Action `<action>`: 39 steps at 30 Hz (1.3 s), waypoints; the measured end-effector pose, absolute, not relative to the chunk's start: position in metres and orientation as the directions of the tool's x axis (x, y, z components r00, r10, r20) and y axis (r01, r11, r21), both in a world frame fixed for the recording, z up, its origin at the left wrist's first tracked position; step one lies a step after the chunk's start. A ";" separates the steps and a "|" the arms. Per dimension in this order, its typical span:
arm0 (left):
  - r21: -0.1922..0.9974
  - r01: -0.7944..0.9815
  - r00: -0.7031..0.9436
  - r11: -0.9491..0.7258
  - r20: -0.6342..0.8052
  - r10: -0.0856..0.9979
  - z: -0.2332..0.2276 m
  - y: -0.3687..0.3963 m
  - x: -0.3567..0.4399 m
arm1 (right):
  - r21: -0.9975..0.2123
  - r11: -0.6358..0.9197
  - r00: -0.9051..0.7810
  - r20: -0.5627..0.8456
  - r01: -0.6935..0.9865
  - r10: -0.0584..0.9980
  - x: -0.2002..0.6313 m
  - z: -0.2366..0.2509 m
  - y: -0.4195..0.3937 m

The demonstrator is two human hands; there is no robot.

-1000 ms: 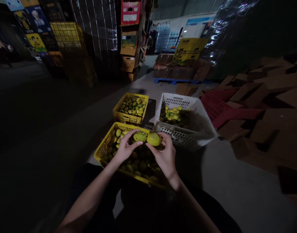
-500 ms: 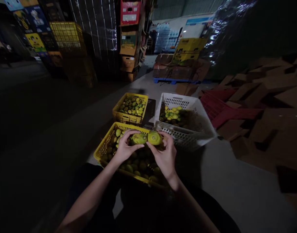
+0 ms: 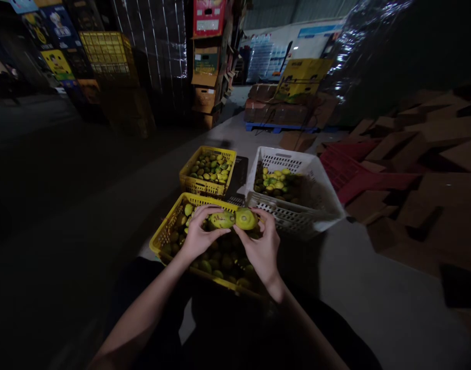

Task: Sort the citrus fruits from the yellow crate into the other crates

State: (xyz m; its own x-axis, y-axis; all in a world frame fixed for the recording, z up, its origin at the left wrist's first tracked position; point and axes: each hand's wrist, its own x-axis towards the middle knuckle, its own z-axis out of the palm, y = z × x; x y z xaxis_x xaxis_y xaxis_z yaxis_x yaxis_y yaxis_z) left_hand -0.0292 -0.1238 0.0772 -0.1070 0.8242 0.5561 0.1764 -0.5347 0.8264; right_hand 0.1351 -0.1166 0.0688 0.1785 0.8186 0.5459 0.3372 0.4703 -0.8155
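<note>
My left hand [image 3: 200, 232] is closed on a yellow-green lemon [image 3: 222, 220] with dark brown spots on its skin. In my right hand [image 3: 263, 239] is a second, yellower lemon [image 3: 245, 219], one end turned toward me. The two fruits are side by side, nearly touching, with thumbs below and fingers above. Both hands are over the near yellow crate [image 3: 166, 241], which holds many green and yellow lemons [image 3: 205, 266], the lower ones in shadow.
Beyond it stand a smaller yellow crate [image 3: 184, 181] and a white crate [image 3: 320, 180], both with lemons inside. A red crate [image 3: 343, 174] and a heap of cardboard boxes [image 3: 416, 205] lie to the right. Stacked cartons [image 3: 205, 69] and a blue pallet [image 3: 276, 128] are farther back.
Both hands keep the same hold on the two lemons. The whole view has shifted very slightly; nothing has been let go or picked up.
</note>
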 end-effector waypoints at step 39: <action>0.454 -0.723 0.246 0.520 -0.535 0.808 0.082 -0.113 -0.030 | -0.705 -0.497 -0.221 -0.451 -0.507 0.865 0.132 0.086 -0.110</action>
State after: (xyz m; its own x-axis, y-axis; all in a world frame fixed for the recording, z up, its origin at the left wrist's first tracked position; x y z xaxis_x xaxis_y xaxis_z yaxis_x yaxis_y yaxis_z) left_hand -0.0304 -0.1133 0.0820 0.2456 0.8084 -0.5350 -0.7232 0.5203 0.4542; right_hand 0.1321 -0.1097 0.0859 -0.2210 0.8649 -0.4507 -0.5068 -0.4966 -0.7047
